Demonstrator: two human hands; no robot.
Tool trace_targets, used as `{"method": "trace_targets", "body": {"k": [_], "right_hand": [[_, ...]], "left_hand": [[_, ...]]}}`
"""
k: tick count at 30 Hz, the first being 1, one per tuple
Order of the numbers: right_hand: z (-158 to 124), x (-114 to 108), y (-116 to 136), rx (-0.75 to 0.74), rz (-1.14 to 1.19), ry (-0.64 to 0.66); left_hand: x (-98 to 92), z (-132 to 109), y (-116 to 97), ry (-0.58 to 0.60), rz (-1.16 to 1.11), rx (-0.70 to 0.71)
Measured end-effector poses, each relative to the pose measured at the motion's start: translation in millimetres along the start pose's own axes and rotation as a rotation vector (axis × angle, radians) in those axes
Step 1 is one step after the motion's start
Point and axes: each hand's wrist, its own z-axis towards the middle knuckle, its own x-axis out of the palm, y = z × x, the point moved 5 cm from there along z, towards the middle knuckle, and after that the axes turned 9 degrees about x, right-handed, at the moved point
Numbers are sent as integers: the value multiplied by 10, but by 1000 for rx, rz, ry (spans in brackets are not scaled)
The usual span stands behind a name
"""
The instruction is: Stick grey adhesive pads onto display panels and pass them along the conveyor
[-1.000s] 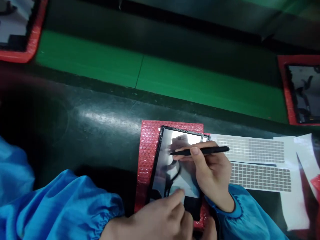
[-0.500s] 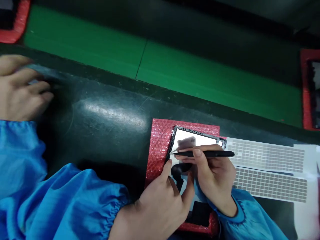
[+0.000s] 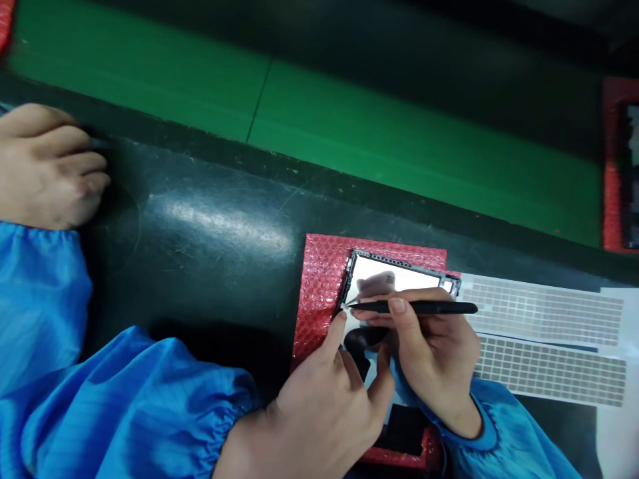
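A black-framed glossy display panel (image 3: 394, 276) lies on a red bubble-wrap pad (image 3: 319, 293). My right hand (image 3: 432, 352) is shut on black tweezers (image 3: 414, 307), whose tip reaches the panel's upper left corner. My left hand (image 3: 327, 399) rests its spread fingers on the panel's lower left area, holding nothing. Both hands and a dark reflection hide much of the panel's lower half. The tweezers' tip is too small to show whether it holds anything.
Two white strips (image 3: 549, 369) of small grey pads lie right of the panel. Another person's hand (image 3: 47, 166) and blue sleeve (image 3: 40, 299) are at far left on the dark mat (image 3: 200, 226). A green strip (image 3: 299, 100) runs behind, and a red-edged pad (image 3: 612, 166) sits far right.
My left hand has moved up the panel. The tweezers' tip has shifted toward the panel's upper left corner. Another person's hand has come in at far left. The view has shifted.
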Motion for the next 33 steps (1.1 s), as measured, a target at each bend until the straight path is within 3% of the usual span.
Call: {"method": "trace_targets", "body": {"k": [10,17,22,24,26,29,31,33], "right_hand": [[5,10,-16,13,-35,25],[31,-18,38,64,125,-14],[-13,-293,158,-29,226,-140],[-39,-499,165,-79,245,-221],[-50,-722,121,-109,273,-294],[-37,-1011,-6,-138,308,-359],[-21,-1141,-108,-134,313,-377],[-9,-1208,-203,-119,313,-354]], "left_hand": [[-104,75,42,92,103,121],[13,144,23,207,293,184],[-176,127,-47,103,246,218],[-315,40,24,13,170,101],[-421,-114,228,-56,185,-185],[-415,-377,549,-5,185,-588],[-329,-448,632,36,31,-671],[-268,-426,588,-34,-175,-644]]}}
